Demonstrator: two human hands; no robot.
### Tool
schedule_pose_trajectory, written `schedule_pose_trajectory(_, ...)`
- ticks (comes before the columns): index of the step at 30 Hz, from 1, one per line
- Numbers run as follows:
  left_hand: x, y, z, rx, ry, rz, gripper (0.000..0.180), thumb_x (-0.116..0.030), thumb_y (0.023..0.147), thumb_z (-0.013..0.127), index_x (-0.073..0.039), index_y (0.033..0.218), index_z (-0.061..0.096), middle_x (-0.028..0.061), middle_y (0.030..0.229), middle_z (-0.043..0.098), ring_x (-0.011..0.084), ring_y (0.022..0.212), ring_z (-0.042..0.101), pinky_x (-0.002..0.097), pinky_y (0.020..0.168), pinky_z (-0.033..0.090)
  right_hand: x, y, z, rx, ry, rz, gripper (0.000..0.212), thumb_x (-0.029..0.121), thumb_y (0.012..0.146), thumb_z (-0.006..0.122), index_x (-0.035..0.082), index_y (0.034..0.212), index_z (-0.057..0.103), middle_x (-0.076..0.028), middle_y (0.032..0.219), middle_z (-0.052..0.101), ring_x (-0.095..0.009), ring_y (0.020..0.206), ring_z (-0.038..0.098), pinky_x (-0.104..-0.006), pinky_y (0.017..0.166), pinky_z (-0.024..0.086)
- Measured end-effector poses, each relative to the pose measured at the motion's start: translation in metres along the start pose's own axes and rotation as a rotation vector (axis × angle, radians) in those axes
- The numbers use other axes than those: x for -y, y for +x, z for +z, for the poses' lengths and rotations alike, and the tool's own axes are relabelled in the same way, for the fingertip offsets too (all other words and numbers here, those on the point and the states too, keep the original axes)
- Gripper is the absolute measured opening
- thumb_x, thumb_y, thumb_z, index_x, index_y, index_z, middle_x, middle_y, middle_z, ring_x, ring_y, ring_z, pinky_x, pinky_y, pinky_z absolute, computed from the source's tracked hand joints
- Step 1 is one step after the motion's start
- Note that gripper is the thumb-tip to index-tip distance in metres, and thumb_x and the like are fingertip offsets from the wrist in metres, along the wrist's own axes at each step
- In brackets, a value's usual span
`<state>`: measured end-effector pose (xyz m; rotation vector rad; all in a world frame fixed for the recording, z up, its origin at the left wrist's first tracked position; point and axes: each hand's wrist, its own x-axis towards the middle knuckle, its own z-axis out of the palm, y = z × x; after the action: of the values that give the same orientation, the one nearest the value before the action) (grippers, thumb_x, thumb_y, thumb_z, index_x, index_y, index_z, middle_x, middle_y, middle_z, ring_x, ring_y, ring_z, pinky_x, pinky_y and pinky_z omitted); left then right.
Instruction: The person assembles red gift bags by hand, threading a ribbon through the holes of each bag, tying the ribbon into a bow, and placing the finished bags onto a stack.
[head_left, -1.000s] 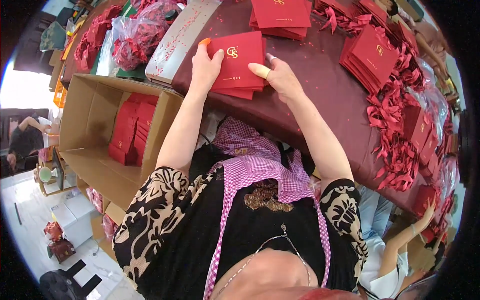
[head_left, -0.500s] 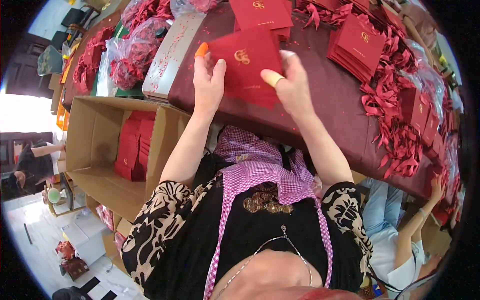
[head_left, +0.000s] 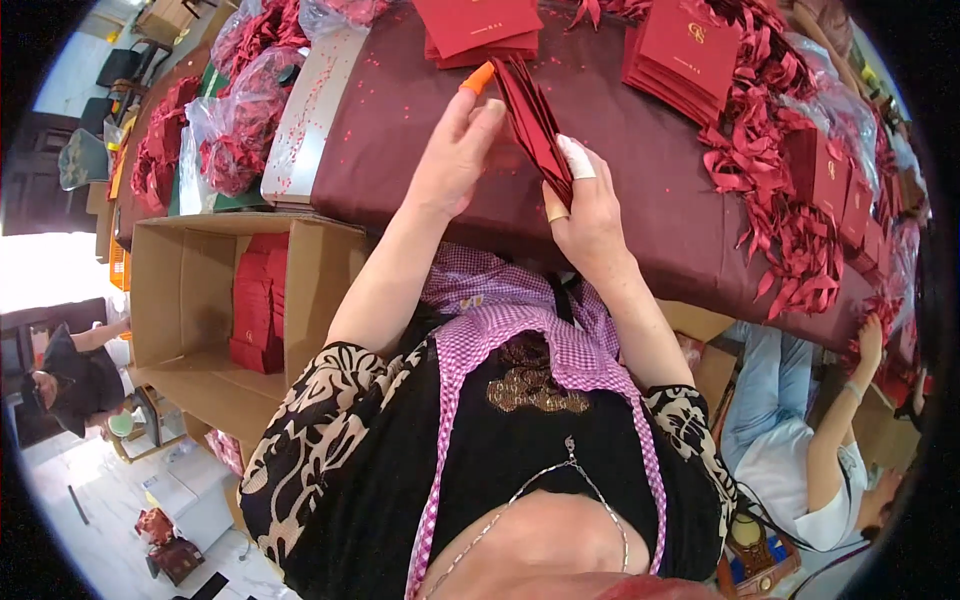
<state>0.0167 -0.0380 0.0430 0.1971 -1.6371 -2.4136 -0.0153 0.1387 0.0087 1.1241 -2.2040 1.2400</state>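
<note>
A thin stack of flat red paper bags (head_left: pixel 535 125) is tilted almost edge-on above the maroon-covered table, its layers fanned slightly apart. My right hand (head_left: pixel 592 205) grips its lower right end, with a white wrap on one finger and a pale yellow cover on the thumb. At the upper left end is my left hand (head_left: pixel 455 155), fingers stretched out, an orange cover on the index fingertip close to the stack's corner. Just beyond lies another pile of red bags (head_left: pixel 480 30) with gold print.
An open cardboard box (head_left: pixel 165 290) with red bags (head_left: pixel 258 310) stands at the left. On the table's right are another bag pile (head_left: pixel 685 55) and heaped red ribbons (head_left: pixel 745 170). Plastic sacks (head_left: pixel 235 140) lie far left. A co-worker's arm (head_left: pixel 840 420) reaches in at right.
The stack has turned from showing its printed face to nearly edge-on. My left hand has loosened from its side and moved right; my right hand still holds it. The view has shifted a little.
</note>
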Motion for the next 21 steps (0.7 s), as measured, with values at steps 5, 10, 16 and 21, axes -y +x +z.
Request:
schedule_pose_trajectory(5, -0.007, 0.004, -0.006, 0.004, -0.214, -0.122, 0.056, -0.026, 0.093, 0.062, -0.003, 0.138, 0.038, 0.0083, 0.117, 0.06, 0.0184, 0.103, 0.061, 0.0332, 0.085, 0.052, -0.003, -0.007, -0.006, 0.042, -0.206, -0.15, 0.053, -0.001, 0.071, 0.058, -0.001, 0.124, 0.055, -0.019, 0.124, 0.055, -0.035, 0.113, 0.053, -0.0437, 0.096, 0.043)
schedule_pose_trajectory(10, 0.006, 0.014, -0.007, 0.069, 0.088, -0.095, 0.056, -0.005, 0.083, 0.065, 0.002, 0.134, 0.042, 0.0138, 0.121, 0.057, 0.02, 0.108, 0.057, 0.0322, 0.093, 0.047, 0.005, -0.017, 0.001, 0.077, -0.325, -0.131, 0.056, 0.008, 0.073, 0.064, 0.001, 0.127, 0.053, -0.018, 0.129, 0.051, -0.035, 0.117, 0.05, -0.0469, 0.098, 0.039)
schedule_pose_trajectory(16, 0.058, 0.041, -0.042, 0.2, 0.589, 0.187, 0.04, -0.006, 0.082, 0.062, 0.004, 0.119, 0.056, 0.0161, 0.115, 0.062, 0.026, 0.109, 0.059, 0.0341, 0.094, 0.046, 0.001, -0.027, 0.005, 0.276, -0.243, 0.052, 0.07, 0.024, 0.072, 0.076, 0.005, 0.133, 0.046, -0.02, 0.139, 0.041, -0.037, 0.131, 0.037, -0.0486, 0.105, 0.032)
schedule_pose_trajectory(21, 0.053, 0.038, -0.037, -0.041, 1.05, 0.419, 0.029, -0.015, 0.084, 0.063, 0.002, 0.108, 0.063, 0.0218, 0.106, 0.062, 0.0359, 0.099, 0.06, 0.0394, 0.087, 0.048, -0.009, -0.018, -0.017, 0.104, -0.255, 0.124, 0.054, 0.022, 0.08, 0.071, 0.004, 0.127, 0.053, -0.02, 0.134, 0.047, -0.038, 0.124, 0.044, -0.046, 0.102, 0.036)
